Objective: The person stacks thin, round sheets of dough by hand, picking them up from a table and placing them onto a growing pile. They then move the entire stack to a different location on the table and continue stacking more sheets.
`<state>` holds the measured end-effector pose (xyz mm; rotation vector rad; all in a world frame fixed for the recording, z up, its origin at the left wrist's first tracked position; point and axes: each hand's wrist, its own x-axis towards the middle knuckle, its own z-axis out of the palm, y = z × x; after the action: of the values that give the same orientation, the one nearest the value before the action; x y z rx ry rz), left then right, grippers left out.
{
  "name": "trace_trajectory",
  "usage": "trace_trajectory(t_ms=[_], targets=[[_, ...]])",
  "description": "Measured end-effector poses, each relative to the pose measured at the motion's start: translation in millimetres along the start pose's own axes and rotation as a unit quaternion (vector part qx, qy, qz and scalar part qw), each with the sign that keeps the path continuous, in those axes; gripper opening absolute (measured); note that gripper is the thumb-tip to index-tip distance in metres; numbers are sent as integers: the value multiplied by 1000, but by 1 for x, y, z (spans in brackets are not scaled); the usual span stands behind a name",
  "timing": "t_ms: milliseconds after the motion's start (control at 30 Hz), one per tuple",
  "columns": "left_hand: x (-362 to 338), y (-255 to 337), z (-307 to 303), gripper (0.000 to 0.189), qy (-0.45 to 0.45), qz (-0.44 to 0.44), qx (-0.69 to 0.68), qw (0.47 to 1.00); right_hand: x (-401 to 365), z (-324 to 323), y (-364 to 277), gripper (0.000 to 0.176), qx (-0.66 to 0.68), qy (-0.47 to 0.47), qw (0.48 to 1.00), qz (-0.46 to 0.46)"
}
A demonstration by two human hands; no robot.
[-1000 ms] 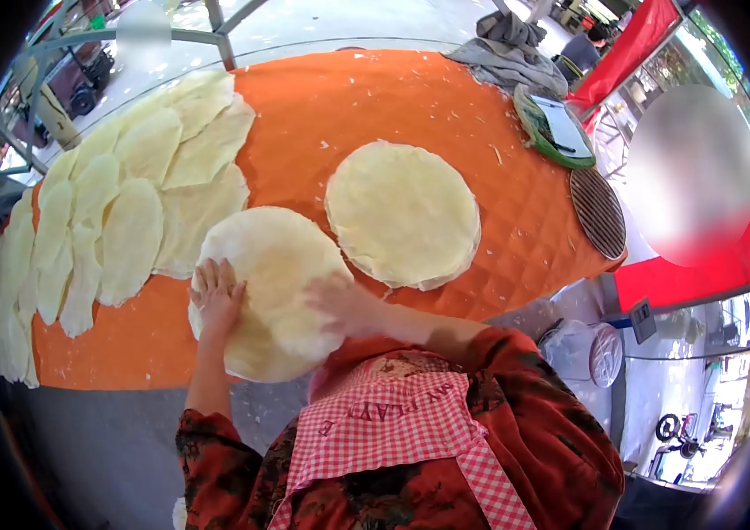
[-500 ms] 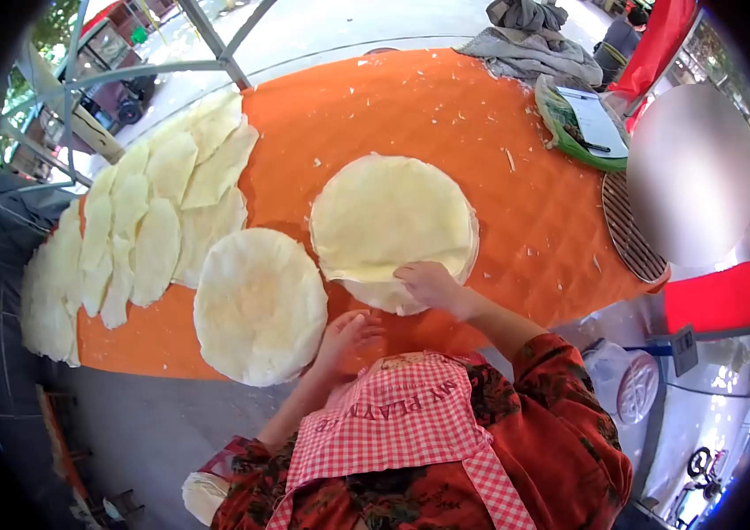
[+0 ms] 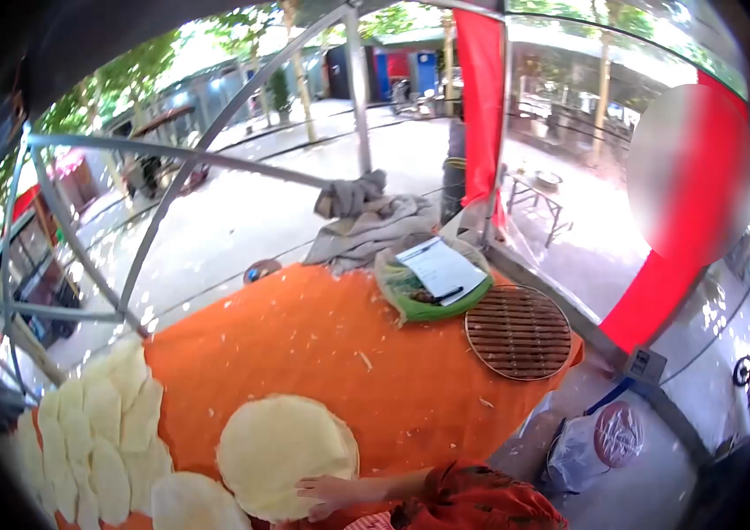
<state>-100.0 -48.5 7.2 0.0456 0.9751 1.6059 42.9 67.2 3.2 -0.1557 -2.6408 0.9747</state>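
A stack of round pale flatbreads [image 3: 282, 450] lies on the orange-covered table [image 3: 277, 327]. My right hand [image 3: 329, 495] rests palm down at the stack's lower right edge, its fingers apart. Just left of the stack is a second round flatbread [image 3: 194, 503], partly cut off by the dark bottom edge of the view. My left hand is out of view. Long oval dough sheets [image 3: 110, 477] overlap one another at the table's left end.
A round slatted rack [image 3: 518, 332] lies at the table's right end. Beside it are a green-rimmed tray [image 3: 441, 309] with papers [image 3: 445, 268] and a pen, and a grey cloth [image 3: 375, 231]. Metal poles [image 3: 357, 97] frame the table. A plastic-wrapped container [image 3: 591, 446] stands beyond the right edge.
The view has swung up and to the right, so the table appears lower. My left hand has left the view. My right hand now lies flatter on the stack, and the fold on its top is gone.
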Motion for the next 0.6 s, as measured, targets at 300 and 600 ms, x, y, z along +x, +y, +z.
trace_trajectory(t_ms=[300, 600], targets=[[53, -1, 57, 48, -31, -43, 56, 997, -200, -88, 45, 47, -321, 265, 767, 489], [69, -5, 44, 48, 11, -77, 64, 995, -223, -95, 27, 48, -337, 221, 810, 427]])
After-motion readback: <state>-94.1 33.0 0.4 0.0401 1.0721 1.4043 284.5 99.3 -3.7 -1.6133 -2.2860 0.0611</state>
